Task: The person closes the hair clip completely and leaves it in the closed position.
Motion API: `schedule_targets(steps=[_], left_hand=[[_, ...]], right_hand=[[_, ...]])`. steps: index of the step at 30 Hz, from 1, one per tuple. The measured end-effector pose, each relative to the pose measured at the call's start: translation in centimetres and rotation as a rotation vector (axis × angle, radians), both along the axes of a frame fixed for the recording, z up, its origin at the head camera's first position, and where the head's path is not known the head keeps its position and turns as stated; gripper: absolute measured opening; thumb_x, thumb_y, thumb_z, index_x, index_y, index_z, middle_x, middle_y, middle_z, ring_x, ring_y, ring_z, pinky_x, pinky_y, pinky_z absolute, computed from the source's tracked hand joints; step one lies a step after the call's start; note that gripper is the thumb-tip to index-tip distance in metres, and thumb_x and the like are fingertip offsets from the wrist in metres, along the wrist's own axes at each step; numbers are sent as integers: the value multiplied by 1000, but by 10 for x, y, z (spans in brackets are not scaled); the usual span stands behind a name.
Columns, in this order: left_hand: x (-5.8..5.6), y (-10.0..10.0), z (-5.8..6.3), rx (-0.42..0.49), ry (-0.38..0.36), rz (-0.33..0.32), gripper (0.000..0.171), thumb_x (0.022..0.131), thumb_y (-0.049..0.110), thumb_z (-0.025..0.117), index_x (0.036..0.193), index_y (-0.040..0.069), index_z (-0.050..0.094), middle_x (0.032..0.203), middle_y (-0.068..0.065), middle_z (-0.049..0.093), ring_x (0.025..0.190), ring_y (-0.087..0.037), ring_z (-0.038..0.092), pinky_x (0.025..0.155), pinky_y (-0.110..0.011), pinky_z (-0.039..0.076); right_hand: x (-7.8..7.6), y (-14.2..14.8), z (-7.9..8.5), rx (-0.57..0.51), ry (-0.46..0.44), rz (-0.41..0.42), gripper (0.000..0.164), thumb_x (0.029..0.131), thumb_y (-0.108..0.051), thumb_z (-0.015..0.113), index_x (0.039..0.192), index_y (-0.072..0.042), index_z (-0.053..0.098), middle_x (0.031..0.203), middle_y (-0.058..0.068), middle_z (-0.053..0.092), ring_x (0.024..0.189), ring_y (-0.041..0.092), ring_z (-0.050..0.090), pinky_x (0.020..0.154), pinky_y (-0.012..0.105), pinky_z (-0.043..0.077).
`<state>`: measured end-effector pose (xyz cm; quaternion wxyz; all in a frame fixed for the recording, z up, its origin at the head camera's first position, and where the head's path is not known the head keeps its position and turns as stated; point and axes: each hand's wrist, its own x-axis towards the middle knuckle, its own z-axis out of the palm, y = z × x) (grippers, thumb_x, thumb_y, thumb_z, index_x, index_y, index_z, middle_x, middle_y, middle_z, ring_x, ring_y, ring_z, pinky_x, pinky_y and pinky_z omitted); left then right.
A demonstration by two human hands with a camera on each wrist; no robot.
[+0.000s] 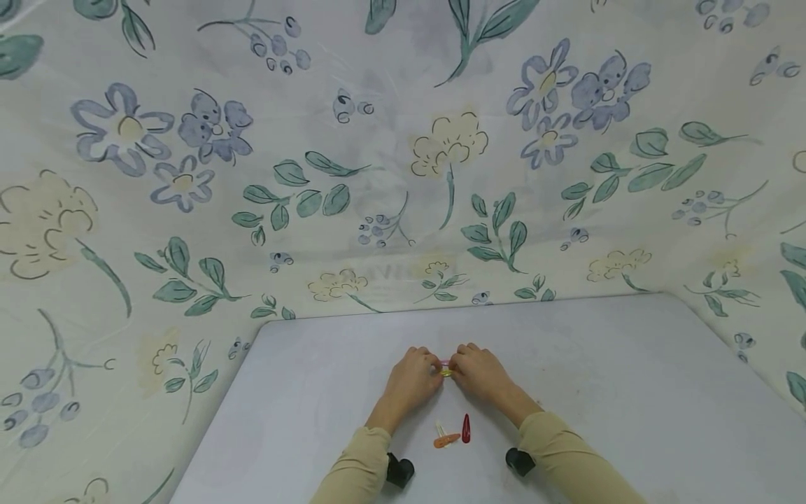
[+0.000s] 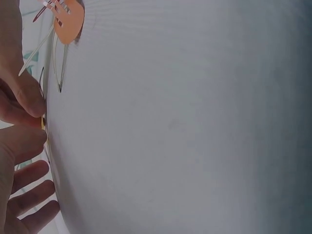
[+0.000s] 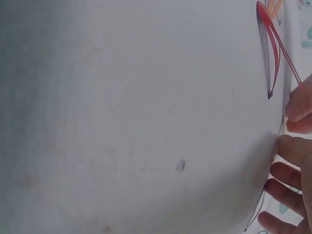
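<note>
The thin, smooth yellow hair clip (image 1: 446, 373) is past the shiny red teardrop-shaped hair clip (image 1: 466, 428), on the side away from the person and a little to the left. A thin pink hair clip (image 1: 444, 362) is a bit farther past the red clip. The left grip (image 1: 412, 381) and the right grip (image 1: 481, 371) look pinched on the yellow clip, one at each end; I cannot tell if they hold the pink one too. These clips are tiny, so one could pop out if the fingertips squeeze too hard or pull crooked. The fingers hide most of them, so a pinch could miss. A low arm could bump the red clip, or the orange teardrop-shaped hair clip (image 1: 446, 440) that lies across a thin whitish hair clip (image 1: 440, 428), just left of the red one. The black wrist blocks (image 1: 399, 470) sit on both sides of the red clip, nearer the person, and could knock it if they swing in. The white desk (image 1: 598, 364) gives lots of room to the right of the red clip and less to the left. Its far edge, by the flowered cloth (image 1: 390, 126), is well past the red clip.
</note>
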<state>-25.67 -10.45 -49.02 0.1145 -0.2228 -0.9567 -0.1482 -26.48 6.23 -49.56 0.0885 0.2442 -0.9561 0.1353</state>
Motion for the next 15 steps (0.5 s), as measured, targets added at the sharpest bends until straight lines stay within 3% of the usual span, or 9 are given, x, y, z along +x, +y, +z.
schedule_targets(steps=[15], left_hand=[[3,-2,2,40,-7,-14,16,84,20,76,97,10,75,98,-4,69,97,-23,62,83,-36,53]], right_hand=[[3,7,-3,-25,48,36,10,89,-16,73,96,-10,74,94,2,66,92,20,61,77,38,54]])
